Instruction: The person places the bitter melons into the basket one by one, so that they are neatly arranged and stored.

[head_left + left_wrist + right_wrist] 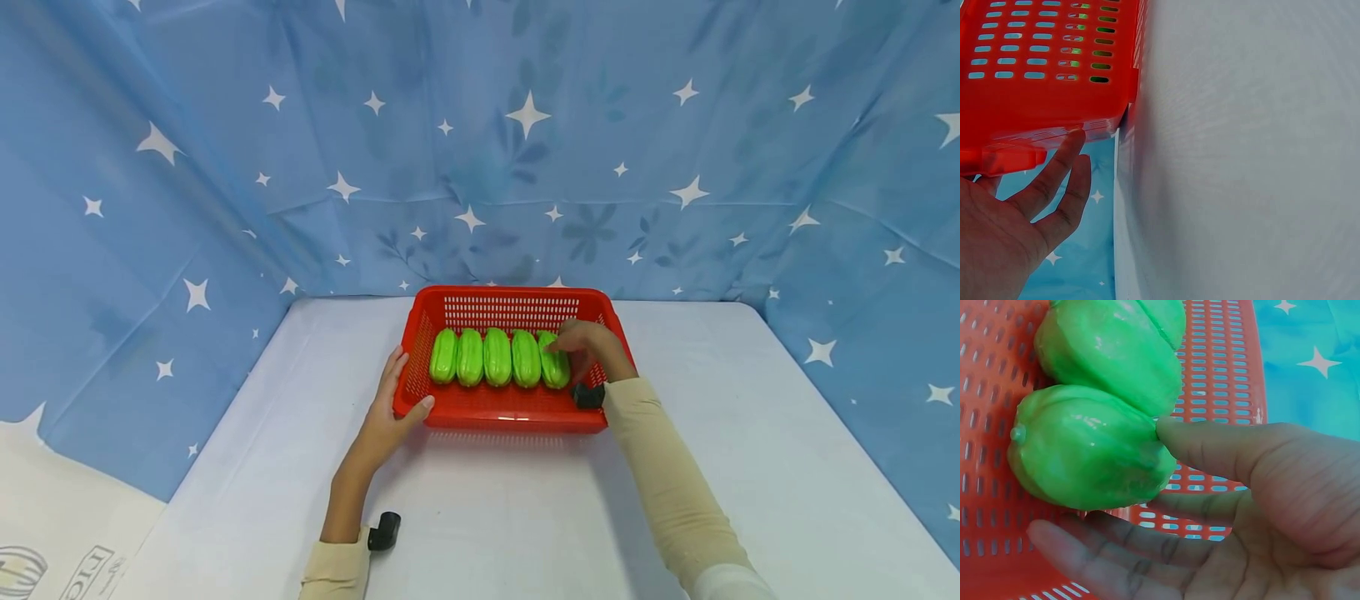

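Observation:
Several glossy green, ribbed, oblong fruits (497,357) lie side by side in a red perforated plastic basket (517,417). My right hand (588,340) reaches over the basket's right side to the rightmost fruit (1091,450). In the right wrist view its thumb touches one end of that fruit, while the other fingers extend alongside, partly behind it. At the basket's front left corner is my left hand (386,421), thumb by the rim and fingers along the outer wall. The left wrist view shows its loosely straight fingers (1063,165) against the red plastic.
The basket stands on a white-covered table (510,517), near its back edge. A blue curtain (480,150) with white stars surrounds the table's back and sides. A black wrist camera (385,531) sits at the left sleeve, another black device (588,396) at the right wrist.

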